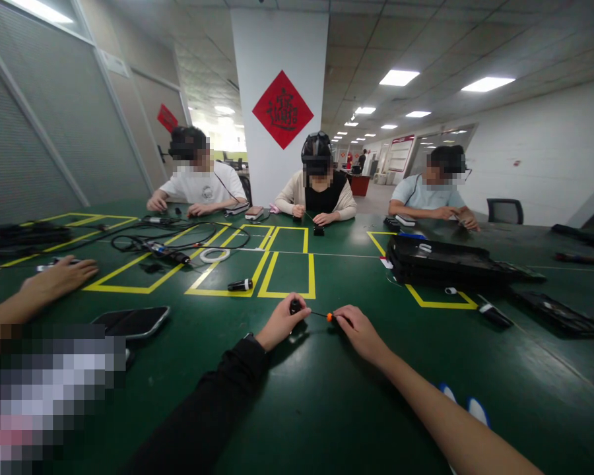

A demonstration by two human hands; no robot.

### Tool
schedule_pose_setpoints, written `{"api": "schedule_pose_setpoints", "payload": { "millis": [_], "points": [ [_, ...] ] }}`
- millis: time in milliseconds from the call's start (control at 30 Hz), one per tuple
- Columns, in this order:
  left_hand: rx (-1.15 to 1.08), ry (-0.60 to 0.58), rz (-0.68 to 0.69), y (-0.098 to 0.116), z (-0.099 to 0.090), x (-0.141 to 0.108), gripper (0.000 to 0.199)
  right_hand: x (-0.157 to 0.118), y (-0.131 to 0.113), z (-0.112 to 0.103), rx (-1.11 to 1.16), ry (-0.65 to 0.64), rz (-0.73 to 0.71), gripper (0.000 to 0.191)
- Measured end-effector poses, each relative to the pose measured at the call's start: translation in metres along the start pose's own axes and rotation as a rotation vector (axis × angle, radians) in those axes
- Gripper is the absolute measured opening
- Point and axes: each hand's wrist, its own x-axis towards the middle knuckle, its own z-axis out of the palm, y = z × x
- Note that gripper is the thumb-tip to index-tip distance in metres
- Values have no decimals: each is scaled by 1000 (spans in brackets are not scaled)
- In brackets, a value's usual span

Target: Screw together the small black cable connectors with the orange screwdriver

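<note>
My left hand (282, 322), below a black sleeve, is closed around a small black cylindrical part (296, 306), whose round end faces up between thumb and fingers. In my right hand (360, 331) is a screwdriver (330, 317) with an orange collar and a thin shaft. The handle is mostly hidden by my fingers. The shaft points left and its tip reaches the black part at my left fingertips; whether it sits in a screw is too small to tell. Just beyond my hands, a black cylinder with a white band (240, 285) lies on the green table (307, 409).
A neighbour's hand (62, 280) rests at left, near a phone (131, 323). Black cables (178, 254) and a white coil (214, 255) lie behind. Black trays (435, 260) are stacked at right, beside a black-and-white piece (495, 314). Several people sit around the table.
</note>
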Motion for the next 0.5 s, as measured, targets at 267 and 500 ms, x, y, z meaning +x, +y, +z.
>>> {"api": "schedule_pose_setpoints", "payload": {
  "millis": [267,500],
  "points": [
    [-25,-31,12,0,0,-1,19,-2,-3,-2,-7,-19,16,23],
    [-29,-27,-8,5,-1,-2,20,-2,-8,-4,-23,-20,-4,18]
  ]
}}
